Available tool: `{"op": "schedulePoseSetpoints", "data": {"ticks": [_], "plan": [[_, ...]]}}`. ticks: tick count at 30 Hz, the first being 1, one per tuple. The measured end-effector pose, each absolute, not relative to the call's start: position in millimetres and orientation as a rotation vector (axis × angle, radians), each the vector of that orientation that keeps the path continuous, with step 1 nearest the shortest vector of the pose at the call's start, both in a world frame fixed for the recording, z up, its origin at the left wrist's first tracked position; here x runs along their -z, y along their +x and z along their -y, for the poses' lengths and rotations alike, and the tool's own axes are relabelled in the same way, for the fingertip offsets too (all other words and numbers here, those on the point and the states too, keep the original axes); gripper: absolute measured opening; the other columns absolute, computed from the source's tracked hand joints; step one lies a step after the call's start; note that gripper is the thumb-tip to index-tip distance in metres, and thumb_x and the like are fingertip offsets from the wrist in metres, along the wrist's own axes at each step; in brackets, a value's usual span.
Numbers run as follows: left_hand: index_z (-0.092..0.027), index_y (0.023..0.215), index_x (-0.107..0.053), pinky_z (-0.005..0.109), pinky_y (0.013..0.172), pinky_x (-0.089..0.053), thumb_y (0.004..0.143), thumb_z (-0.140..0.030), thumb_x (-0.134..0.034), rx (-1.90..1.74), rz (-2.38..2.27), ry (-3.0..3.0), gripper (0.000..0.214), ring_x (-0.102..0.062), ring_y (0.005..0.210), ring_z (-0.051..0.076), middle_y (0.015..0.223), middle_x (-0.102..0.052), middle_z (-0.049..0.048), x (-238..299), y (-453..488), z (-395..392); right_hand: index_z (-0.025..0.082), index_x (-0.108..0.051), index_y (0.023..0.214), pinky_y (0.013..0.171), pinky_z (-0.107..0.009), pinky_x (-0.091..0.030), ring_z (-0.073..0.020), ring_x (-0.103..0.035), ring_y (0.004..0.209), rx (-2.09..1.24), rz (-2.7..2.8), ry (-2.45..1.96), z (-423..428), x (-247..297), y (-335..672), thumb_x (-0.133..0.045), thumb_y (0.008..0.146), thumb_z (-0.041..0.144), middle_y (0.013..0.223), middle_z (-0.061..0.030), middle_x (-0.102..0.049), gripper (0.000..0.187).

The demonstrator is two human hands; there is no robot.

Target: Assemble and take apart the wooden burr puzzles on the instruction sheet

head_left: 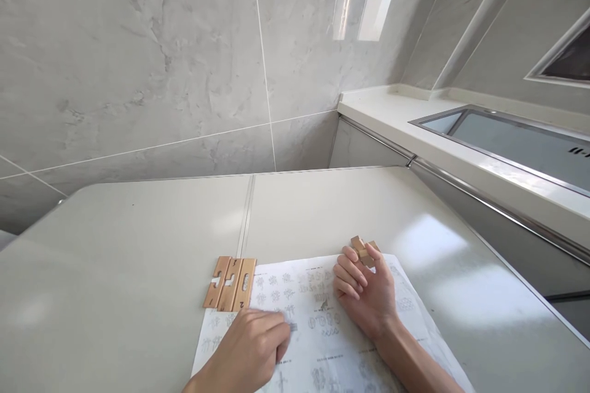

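Your left hand [251, 350], nearest the lens at the bottom edge, rests knuckles-up on a printed sheet [313, 350]. Its fingers are drawn together and bent, their tips on the paper, and nothing shows in its grip. Your right hand [366, 298] lies wrist-down on the same sheet and pinches a small cluster of wooden blocks [364, 250] between thumb and forefinger. The other fingers are curled loosely into the palm, and the cluster sits at the sheet's far edge.

Three notched wooden bars [230, 284] lie side by side, touching, half on the sheet's left corner, just beyond your left hand.

To handle the cluster well, judging from this, keep the pinch light and square on flat faces, since small slotted pieces can slip apart. Keep your left hand's weight on the thin paper so the diagrams stay flat and readable.

The blocks and bars are pale, smooth, square-edged wood, and the bars have cut slots. The table [138, 245] is glossy off-white with a seam down its middle. Behind it rise polished grey marble-look wall tiles [138, 73], and a white worktop [391, 110] runs to the right.
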State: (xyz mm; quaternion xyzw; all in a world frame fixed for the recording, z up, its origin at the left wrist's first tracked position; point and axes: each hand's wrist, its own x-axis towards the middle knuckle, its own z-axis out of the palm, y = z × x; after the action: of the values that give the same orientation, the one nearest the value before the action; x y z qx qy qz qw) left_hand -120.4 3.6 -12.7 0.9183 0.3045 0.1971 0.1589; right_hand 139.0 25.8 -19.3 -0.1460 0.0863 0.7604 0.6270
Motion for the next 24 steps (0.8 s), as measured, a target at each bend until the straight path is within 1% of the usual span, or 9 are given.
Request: {"op": "schedulePoseSetpoints", "data": {"ticks": [2,5,9,12,15,18,21,24], "plan": [[-0.020,0.070,-0.040,0.025,0.057,-0.031,0.066,0.009,-0.034,-0.561,-0.875,2.616,0.030,-0.035,0.051,0.011,0.060,-0.052,-0.0045,12.5,-120.4,-3.8,0.022,-0.050,0.076,0.039,-0.020,-0.027,-0.0074,-0.023,0.045,-1.739,-0.198,-0.332,-26.2,19.3,139.4,-0.066,0.098,0.044,0.056,0.0111,-0.024,0.035],[-0.020,0.069,-0.040,0.025,0.057,-0.031,0.067,0.010,-0.034,-0.562,-0.877,2.603,0.030,-0.035,0.050,0.011,0.060,-0.052,-0.0047,12.3,-120.2,-3.8,0.022,-0.049,0.077,0.039,-0.020,-0.027,-0.0074,-0.023,0.045,-1.737,-0.187,-0.330,-26.8,20.5,140.3,-0.067,0.098,0.039,0.056,0.0113,-0.024,0.032],[-0.020,0.070,-0.040,0.025,0.057,-0.032,0.067,0.010,-0.034,-0.574,-0.871,2.613,0.031,-0.035,0.050,0.012,0.061,-0.052,-0.0051,11.6,-119.4,-3.3,0.022,-0.049,0.077,0.039,-0.019,-0.029,-0.0078,-0.024,0.046,-1.758,-0.127,-0.335,-26.8,22.9,140.3,-0.071,0.092,0.028,0.056,0.0113,-0.026,0.027],[-0.020,0.070,-0.041,0.026,0.057,-0.033,0.066,0.010,-0.034,-0.593,-0.873,2.621,0.031,-0.035,0.050,0.012,0.060,-0.052,-0.0053,10.7,-118.7,-3.3,0.022,-0.048,0.072,0.039,-0.018,-0.028,-0.0077,-0.021,0.047,-1.786,-0.036,-0.354,-27.0,22.6,139.4,-0.072,0.088,0.023,0.055,0.0110,-0.026,0.029],[-0.020,0.069,-0.042,0.026,0.056,-0.033,0.066,0.010,-0.035,-0.602,-0.867,2.624,0.031,-0.037,0.050,0.012,0.060,-0.053,-0.0051,10.1,-118.2,-4.0,0.021,-0.049,0.065,0.039,-0.018,-0.025,-0.0074,-0.018,0.047,-1.828,0.110,-0.401,-26.1,20.2,137.2,-0.073,0.086,0.023,0.053,0.0105,-0.027,0.032],[-0.020,0.068,-0.043,0.027,0.055,-0.031,0.066,0.010,-0.036,-0.609,-0.852,2.608,0.031,-0.039,0.050,0.012,0.059,-0.054,-0.0043,8.5,-117.5,-4.1,0.021,-0.049,0.063,0.037,-0.018,-0.021,-0.0069,-0.016,0.046,-1.916,0.336,-0.489,-21.8,17.4,132.4,-0.073,0.086,0.029,0.050,0.0105,-0.028,0.034],[-0.020,0.071,-0.046,0.028,0.056,-0.031,0.072,0.010,-0.036,-0.700,-0.825,2.586,0.032,-0.045,0.054,0.013,0.061,-0.056,-0.0028,4.5,-116.3,-3.8,0.022,-0.047,0.061,0.036,-0.018,-0.017,-0.0057,-0.017,0.043,-2.031,0.618,-0.625,-14.0,14.7,125.5,-0.070,0.086,0.033,0.047,0.0100,-0.032,0.036],[-0.022,0.079,-0.049,0.028,0.058,-0.034,0.086,0.006,-0.037,-0.868,-0.837,2.522,0.031,-0.048,0.059,0.014,0.065,-0.058,-0.0018,-1.0,-114.8,-3.4,0.023,-0.045,0.063,0.036,-0.020,-0.020,-0.0055,-0.020,0.040,-2.108,0.879,-0.770,-5.1,11.2,120.5,-0.069,0.087,0.032,0.047,0.0093,-0.038,0.035]]}}
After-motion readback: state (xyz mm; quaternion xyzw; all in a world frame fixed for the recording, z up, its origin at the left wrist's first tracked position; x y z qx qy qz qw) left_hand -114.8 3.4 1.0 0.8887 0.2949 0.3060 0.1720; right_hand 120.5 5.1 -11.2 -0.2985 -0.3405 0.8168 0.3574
